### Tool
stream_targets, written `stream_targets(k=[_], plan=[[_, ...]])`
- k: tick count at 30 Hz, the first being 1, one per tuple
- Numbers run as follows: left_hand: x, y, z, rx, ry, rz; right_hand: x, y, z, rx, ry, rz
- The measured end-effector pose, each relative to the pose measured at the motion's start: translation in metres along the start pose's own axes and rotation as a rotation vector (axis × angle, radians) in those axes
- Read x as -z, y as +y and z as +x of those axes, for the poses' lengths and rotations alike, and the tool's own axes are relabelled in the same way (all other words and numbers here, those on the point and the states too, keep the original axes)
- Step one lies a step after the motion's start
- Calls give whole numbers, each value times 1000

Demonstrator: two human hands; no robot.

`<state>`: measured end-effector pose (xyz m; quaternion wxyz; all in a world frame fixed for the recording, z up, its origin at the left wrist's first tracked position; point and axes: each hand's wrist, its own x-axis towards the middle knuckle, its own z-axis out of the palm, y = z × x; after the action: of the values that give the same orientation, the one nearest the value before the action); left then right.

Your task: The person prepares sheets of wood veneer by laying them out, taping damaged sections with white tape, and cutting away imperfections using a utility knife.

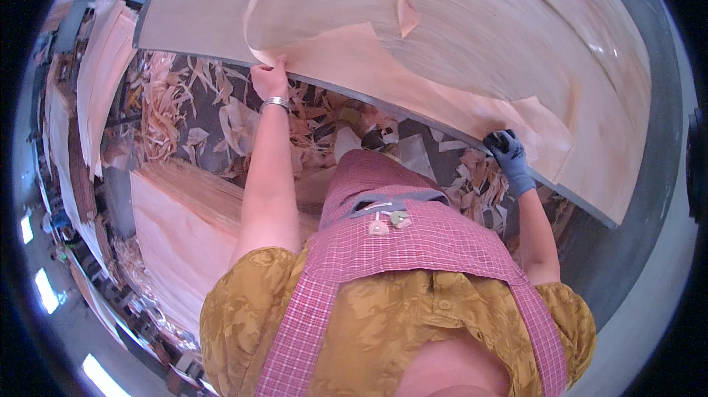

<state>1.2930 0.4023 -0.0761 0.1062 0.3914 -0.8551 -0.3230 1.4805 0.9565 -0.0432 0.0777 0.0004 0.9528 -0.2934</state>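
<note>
A large pale wood panel point(472, 36) spans the upper view, its dark near edge running from left to lower right. On it lies a thin, pinkish wood veneer sheet point(346, 58) with a ragged, torn outline. My left hand point(271, 80), bare with a silver bracelet, is closed at the panel's near edge, pinching the veneer where a narrow curling strip point(254, 10) meets it. Farther right, my right hand point(509, 157) wears a grey-blue glove with dark fingers. Those fingers are curled against the veneer and panel edge; whatever they hold is hidden.
Torn veneer scraps point(166, 98) litter the floor below the panel. At lower left stands a stack of veneer sheets point(184, 213), with another stack point(103, 80) beyond it. A loose veneer scrap point(407, 2) lies on the panel.
</note>
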Motion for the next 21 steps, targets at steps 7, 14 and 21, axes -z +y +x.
stream_targets(k=[7, 14, 21], plan=[[14, -8, -7, -563, 195, 303, -5, -103, 56, 138, 166, 119], [9, -27, 3, -464, 179, 180, -90, -265, 179, 657, -190, -222], [21, -27, 8, -399, 24, 82, -190, -378, 289, 1033, -327, -736]])
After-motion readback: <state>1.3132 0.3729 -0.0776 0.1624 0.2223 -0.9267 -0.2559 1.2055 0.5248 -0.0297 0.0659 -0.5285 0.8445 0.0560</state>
